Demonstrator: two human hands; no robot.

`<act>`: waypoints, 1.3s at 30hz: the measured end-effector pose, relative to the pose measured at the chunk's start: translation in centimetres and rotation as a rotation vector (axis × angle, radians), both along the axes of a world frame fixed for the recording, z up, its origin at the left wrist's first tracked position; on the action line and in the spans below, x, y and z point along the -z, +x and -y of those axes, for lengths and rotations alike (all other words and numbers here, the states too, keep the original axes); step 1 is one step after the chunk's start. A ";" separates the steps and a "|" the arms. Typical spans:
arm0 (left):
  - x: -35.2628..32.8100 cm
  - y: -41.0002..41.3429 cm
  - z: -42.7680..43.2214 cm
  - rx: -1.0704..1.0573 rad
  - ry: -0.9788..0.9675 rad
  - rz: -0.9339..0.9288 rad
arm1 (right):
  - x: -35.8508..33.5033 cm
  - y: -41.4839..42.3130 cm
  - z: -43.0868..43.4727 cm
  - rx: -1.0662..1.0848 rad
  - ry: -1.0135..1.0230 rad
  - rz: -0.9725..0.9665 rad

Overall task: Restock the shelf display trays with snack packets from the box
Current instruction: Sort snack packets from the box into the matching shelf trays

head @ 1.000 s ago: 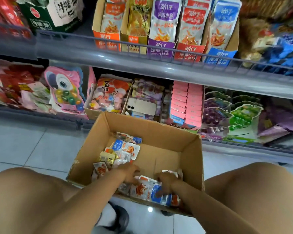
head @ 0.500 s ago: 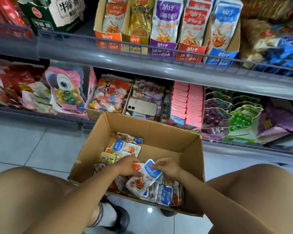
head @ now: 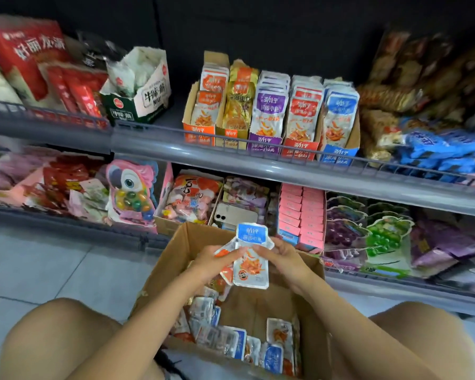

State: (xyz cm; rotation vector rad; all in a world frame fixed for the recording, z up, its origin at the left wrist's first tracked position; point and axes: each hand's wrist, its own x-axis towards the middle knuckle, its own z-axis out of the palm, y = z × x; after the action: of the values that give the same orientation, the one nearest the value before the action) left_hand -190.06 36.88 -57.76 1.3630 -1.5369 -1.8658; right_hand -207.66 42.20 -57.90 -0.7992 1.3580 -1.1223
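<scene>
Snack packets are up out of the box (head: 163, 270) now, held above its open top in front of the lower shelf. The front one, a blue-banded packet (head: 251, 259), carries white characters, 劲仔 over 深海小鱼, with an orange picture on its silvery lower half. It stands upright in view: the long axis runs from the person toward the shelf, blue band at the far end, bottom seam nearest the body. The right hand (head: 283, 256) pinches its right edge, fingers curled. The left hand (head: 211, 263) grips its left side along with a few orange-banded packets (head: 225, 253) fanned out behind it.

Down in the box, loose packets (head: 231, 341) lie in a jumble along the near wall and the left side, blue and orange bands mixed, some face down.

On the upper shelf (head: 148, 149) five display trays stand side by side, each stamped 劲仔 on its front lip: orange tray (head: 199, 133), gold tray (head: 231, 135), purple tray (head: 263, 141), red tray (head: 299, 148), blue tray (head: 337, 154). Each holds upright packets in its own colour. Left of them sits a torn green-and-white carton (head: 140, 102) reading NIU.

On the lower shelf, behind the box, a phone (head: 235, 215) lies flat on a tray of sweets, beside stacked pink boxes (head: 299, 215). A parrot-shaped candy pack (head: 132, 193) stands to the left, grape-shaped packs (head: 340, 229) to the right.
</scene>
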 end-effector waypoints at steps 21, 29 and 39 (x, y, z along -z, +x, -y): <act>-14.1 -3.5 2.5 0.019 -0.052 -0.394 | -13.5 -1.1 4.3 0.310 -0.367 0.180; -17.1 -6.3 5.1 0.115 -0.294 -0.130 | -16.5 -6.8 4.6 0.139 -0.395 -0.084; -22.3 -9.9 9.5 0.120 -0.381 -0.058 | -21.3 -17.0 7.1 0.368 -0.448 -0.212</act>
State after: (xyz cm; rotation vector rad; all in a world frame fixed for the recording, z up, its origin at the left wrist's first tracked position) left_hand -200.00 27.37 -35.46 1.0564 -1.8606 -1.5533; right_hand -224.69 35.11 -36.60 -1.0369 1.4888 -1.7085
